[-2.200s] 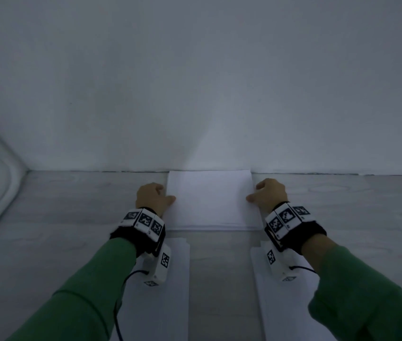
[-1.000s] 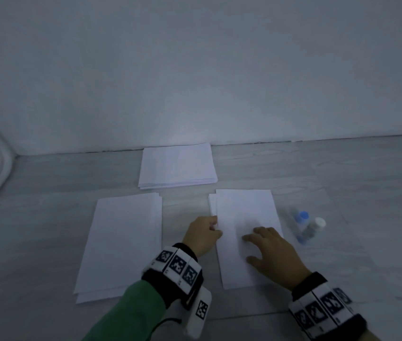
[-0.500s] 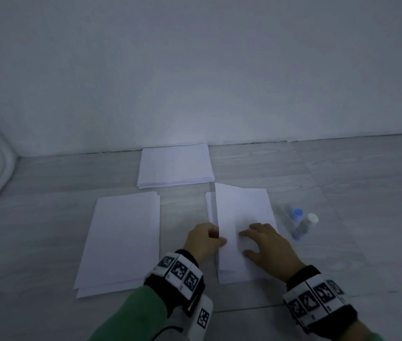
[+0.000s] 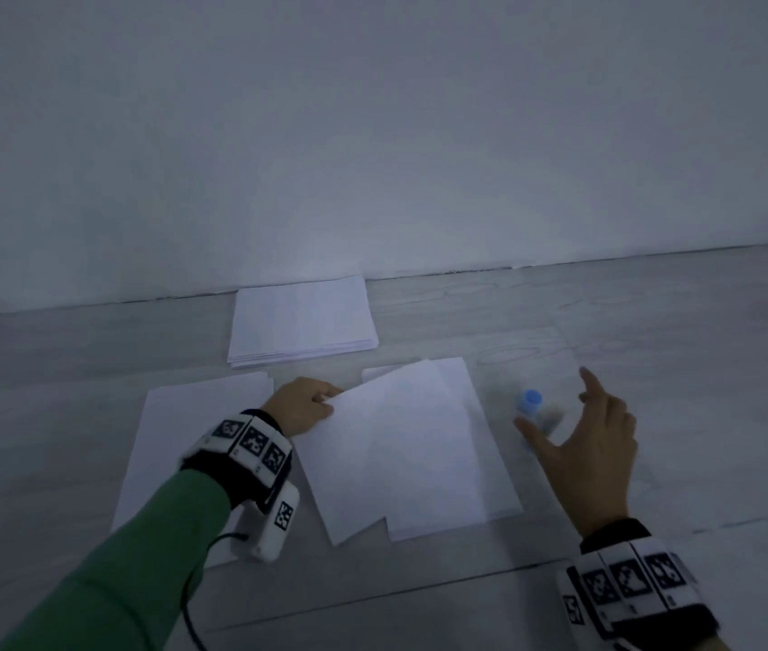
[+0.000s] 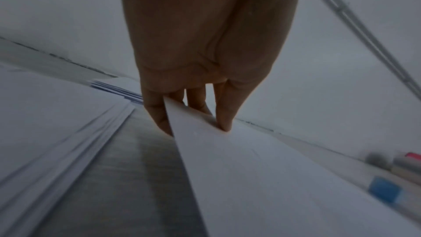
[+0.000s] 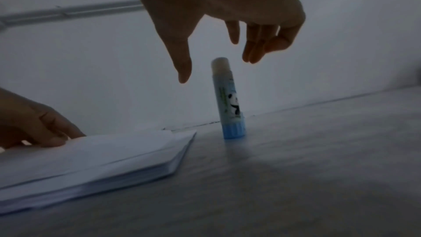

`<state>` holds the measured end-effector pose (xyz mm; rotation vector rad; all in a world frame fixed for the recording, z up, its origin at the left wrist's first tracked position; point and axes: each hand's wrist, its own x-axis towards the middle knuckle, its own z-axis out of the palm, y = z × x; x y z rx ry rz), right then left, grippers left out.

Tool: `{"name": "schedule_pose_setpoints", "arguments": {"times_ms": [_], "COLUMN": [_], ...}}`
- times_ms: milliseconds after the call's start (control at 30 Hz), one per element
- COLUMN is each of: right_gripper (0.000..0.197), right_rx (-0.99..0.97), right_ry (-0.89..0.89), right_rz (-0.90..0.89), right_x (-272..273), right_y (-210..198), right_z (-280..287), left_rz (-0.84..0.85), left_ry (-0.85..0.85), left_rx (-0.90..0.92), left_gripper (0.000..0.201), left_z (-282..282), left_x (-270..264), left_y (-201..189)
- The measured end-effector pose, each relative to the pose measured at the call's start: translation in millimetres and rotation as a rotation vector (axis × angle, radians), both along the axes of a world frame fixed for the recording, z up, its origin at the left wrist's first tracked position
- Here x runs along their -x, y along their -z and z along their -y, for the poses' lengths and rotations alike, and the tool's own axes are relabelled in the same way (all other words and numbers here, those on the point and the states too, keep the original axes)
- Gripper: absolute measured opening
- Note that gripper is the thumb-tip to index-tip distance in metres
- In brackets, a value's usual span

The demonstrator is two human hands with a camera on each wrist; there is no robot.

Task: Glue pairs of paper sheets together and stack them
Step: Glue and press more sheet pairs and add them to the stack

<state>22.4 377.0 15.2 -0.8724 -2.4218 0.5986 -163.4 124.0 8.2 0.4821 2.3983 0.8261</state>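
The left hand [image 4: 303,406] pinches the left edge of the top sheet [image 4: 391,444], thumb above and fingers [image 5: 157,113] beneath, lifting it askew over the right pile [image 4: 480,415]. The right hand [image 4: 593,444] hangs over the glue stick [image 6: 229,100] with thumb and fingers [image 6: 257,46] spread, not touching it. The glue stick stands upright on the floor [image 4: 654,331], just right of that pile, between thumb and fingertips.

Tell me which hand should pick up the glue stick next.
Right. The right hand hovers open just above the upright glue stick, while the left hand pinches the top sheet.
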Motion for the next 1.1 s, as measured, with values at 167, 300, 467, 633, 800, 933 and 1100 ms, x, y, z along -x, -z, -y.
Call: {"name": "schedule_pose_setpoints", "arguments": {"times_ms": [167,300,467,633,800,933,1100], "right_gripper": [0.078,0.038,0.025,0.037,0.029,0.027,0.021], "right_rx": [0.239,0.343,0.302,0.324,0.459,0.446,0.283], "right_ry": [0.052,-0.013,-0.223,-0.583,-0.751,-0.758,-0.944], "right_rz": [0.168,0.194,0.049,0.109,0.164,0.066,0.120], "right_x": [3.2,10.5,22.0,59.1,100.5,123.6,132.4], "right_y": [10.9,16.0,3.8,-7.4,-7.3,-4.3,3.2], "right_z": [-12.2,-17.9,-4.0,45.2,91.9,116.4,140.3], "left_rz": [-0.072,-0.168,-0.176,-0.234,-0.252,-0.284,-0.328], "left_ry": [-0.069,-0.089,0.002,0.121,0.196,0.232,0.262], "left_rx": [-0.010,-0.028,-0.037,0.319,0.425,0.492,0.518], "left_gripper": [0.042,0.050,0.057,0.078,0.108,0.117,0.128], "left_z": [-9.6,-0.9,39.0,69.7,64.2,58.4,59.8], "left_x": [0.6,-8.9,-32.9,-52.9,-58.9,-59.8,-60.3], "left_y": [8.9,4.8,-0.7,11.2,21.8,26.4,30.6]}}
